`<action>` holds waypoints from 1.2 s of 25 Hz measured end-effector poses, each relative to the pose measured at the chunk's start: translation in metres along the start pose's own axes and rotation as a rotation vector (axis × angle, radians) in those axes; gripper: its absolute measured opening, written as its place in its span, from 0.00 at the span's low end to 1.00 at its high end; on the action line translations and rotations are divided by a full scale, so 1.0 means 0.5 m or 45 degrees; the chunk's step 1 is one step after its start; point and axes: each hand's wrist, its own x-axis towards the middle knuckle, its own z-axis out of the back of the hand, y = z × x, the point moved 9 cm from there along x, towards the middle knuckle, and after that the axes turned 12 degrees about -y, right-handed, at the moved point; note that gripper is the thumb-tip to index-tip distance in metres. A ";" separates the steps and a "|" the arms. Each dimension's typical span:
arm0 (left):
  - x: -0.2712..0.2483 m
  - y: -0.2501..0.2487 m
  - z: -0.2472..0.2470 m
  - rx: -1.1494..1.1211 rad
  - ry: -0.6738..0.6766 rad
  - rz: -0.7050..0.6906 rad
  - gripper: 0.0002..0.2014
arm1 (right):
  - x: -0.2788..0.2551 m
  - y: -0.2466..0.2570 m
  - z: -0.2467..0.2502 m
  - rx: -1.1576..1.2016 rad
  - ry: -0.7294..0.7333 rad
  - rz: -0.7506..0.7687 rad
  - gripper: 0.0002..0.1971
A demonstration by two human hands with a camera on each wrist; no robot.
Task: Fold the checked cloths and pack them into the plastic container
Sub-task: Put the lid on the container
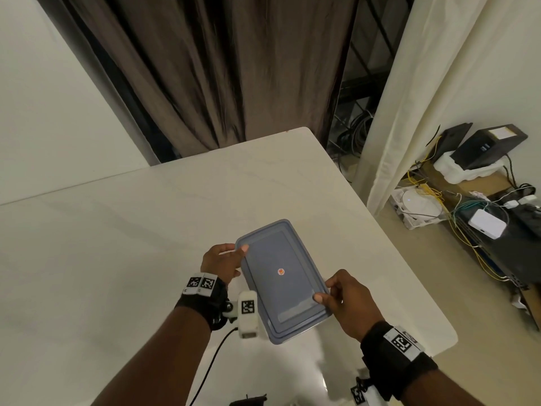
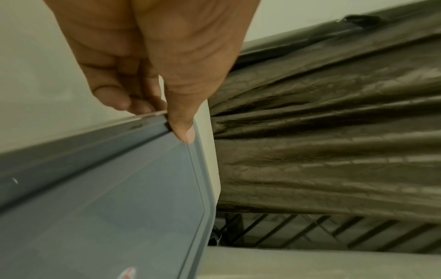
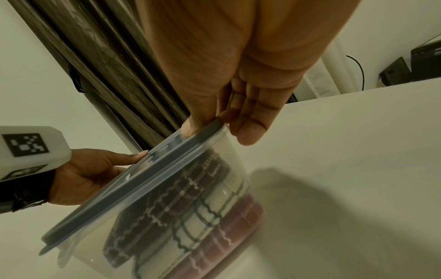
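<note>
A clear plastic container (image 3: pixel 229 156) stands on the white table under a grey-blue lid (image 1: pixel 281 276) with a small orange sticker. Through its wall I see folded checked cloths (image 3: pixel 190 213), dark red, white and red, stacked inside. My left hand (image 1: pixel 224 260) grips the lid's far left corner, thumb (image 2: pixel 183 130) on top and fingers below the rim. At the near right corner, my right hand (image 1: pixel 344 303) pinches the lid (image 3: pixel 152 181), its thumb on top and its fingers against the container's wall.
The white table (image 1: pixel 117 259) ends just right of the container, its corner at the back. Brown curtains (image 1: pixel 210 71) hang behind. On the floor to the right lie cables, white boxes and black devices (image 1: pixel 483 206). A black cable (image 1: pixel 210 364) runs from my left wrist.
</note>
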 end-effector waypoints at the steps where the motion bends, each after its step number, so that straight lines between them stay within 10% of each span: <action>1: 0.007 0.007 -0.004 -0.011 0.020 0.036 0.22 | 0.002 -0.003 -0.002 0.017 0.006 -0.014 0.15; 15: 0.028 -0.025 -0.018 0.190 0.091 -0.118 0.20 | 0.284 0.109 -0.121 0.340 0.140 -0.281 0.17; 30: 0.032 -0.022 -0.016 0.266 0.043 -0.202 0.20 | 0.314 0.093 -0.156 0.425 0.187 -0.388 0.18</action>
